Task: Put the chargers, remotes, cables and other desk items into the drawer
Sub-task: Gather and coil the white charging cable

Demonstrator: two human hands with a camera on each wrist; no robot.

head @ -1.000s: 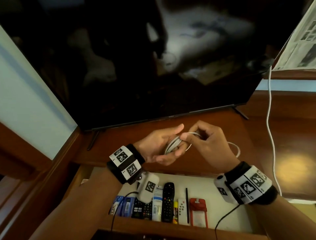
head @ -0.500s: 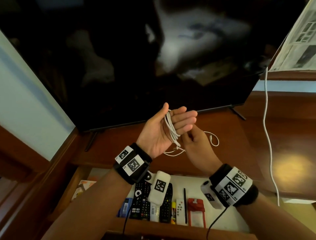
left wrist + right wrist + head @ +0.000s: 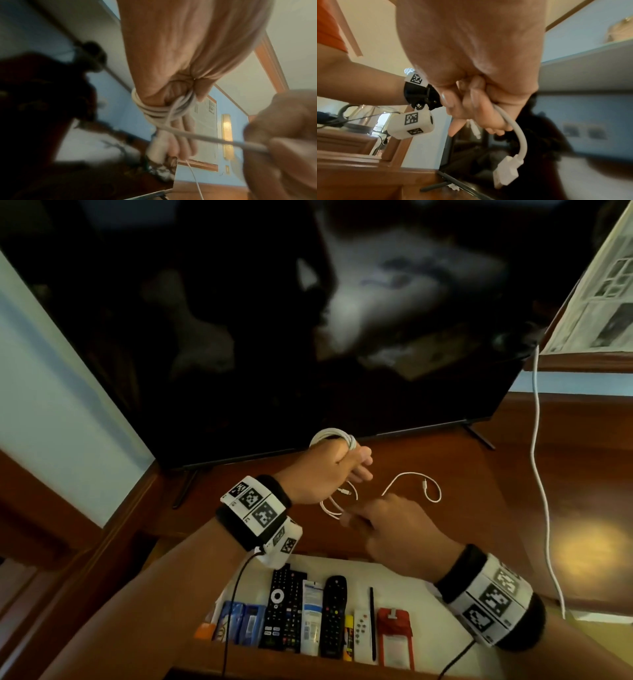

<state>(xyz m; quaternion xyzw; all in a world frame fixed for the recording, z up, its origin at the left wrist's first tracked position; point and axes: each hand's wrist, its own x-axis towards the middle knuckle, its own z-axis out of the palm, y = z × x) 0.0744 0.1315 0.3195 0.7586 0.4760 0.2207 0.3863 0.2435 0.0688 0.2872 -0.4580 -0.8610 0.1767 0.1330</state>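
A white cable [image 3: 416, 478] is wound in several turns round the fingers of my left hand [image 3: 346, 470], above the wooden desk in front of the TV. The coil [image 3: 159, 112] sits across those fingers, and the thumb presses on it. From there a strand runs taut to my right hand [image 3: 363, 520], which pinches it just below and to the right. The cable's free end lies in a loop on the desk. In the right wrist view the right hand [image 3: 476, 111] grips the cable near its white USB plug [image 3: 506, 170]. Below both hands the drawer [image 3: 435, 587] stands open.
The drawer holds black remotes [image 3: 286, 607], a white remote, tubes, a pen and a red pouch [image 3: 394, 635] in a row. A large dark TV [image 3: 274, 320] stands behind the hands. Another white cord [image 3: 541, 474] hangs at the right, below a newspaper [image 3: 603, 292].
My left hand has turned from palm up to back up, with the coil still round its fingers. The right hand has dropped toward the drawer, drawing the strand out.
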